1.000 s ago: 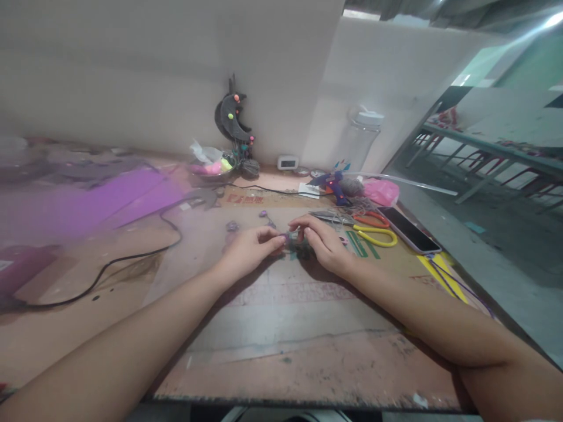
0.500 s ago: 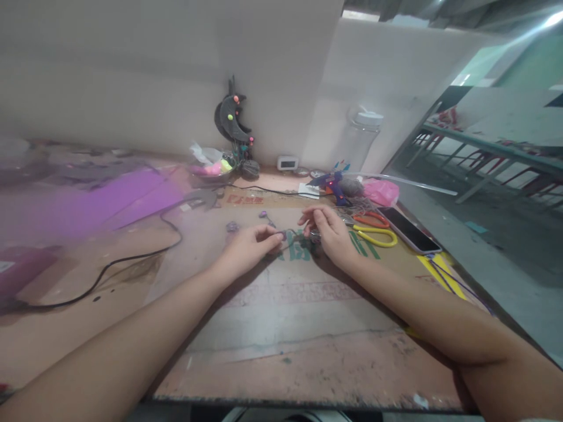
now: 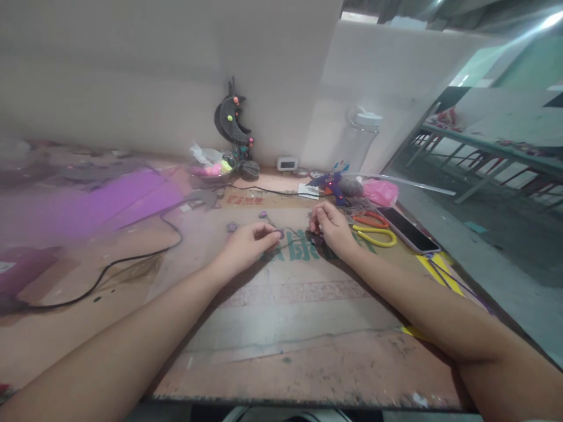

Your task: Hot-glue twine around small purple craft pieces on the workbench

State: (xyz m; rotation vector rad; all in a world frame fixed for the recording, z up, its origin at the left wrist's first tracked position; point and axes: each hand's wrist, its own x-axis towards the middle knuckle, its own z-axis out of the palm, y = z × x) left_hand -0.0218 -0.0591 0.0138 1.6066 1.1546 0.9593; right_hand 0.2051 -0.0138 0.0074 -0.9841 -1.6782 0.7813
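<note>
My left hand (image 3: 250, 243) is closed in a pinch, thumb and forefinger on a small purple piece (image 3: 280, 234), perhaps a bead or tiny flower. My right hand (image 3: 332, 228) is curled with its fingertips together. What it grips is hidden. A dark, thin strand (image 3: 292, 230) runs between the two hands, and a small dark bundle (image 3: 315, 239) lies under the right fingers. Beyond the left hand rest a small purple ornament (image 3: 231, 226) and another one with a stem (image 3: 263, 215). Under both hands is a clear sheet (image 3: 264, 310) over printed cardboard.
Right of my right hand lie orange-and-yellow-handled scissors (image 3: 373, 236) and a phone (image 3: 409, 230). A blue glue gun (image 3: 336, 189), a pink bag (image 3: 380, 191) and a clear bottle (image 3: 360, 143) stand behind. A black cable (image 3: 127, 258) crosses the left side. A grey moon ornament (image 3: 231, 117) leans at the wall.
My right hand's fingers, spread somewhat before, have curled in, and the hand has shifted slightly right. The left hand keeps its pinch almost in place.
</note>
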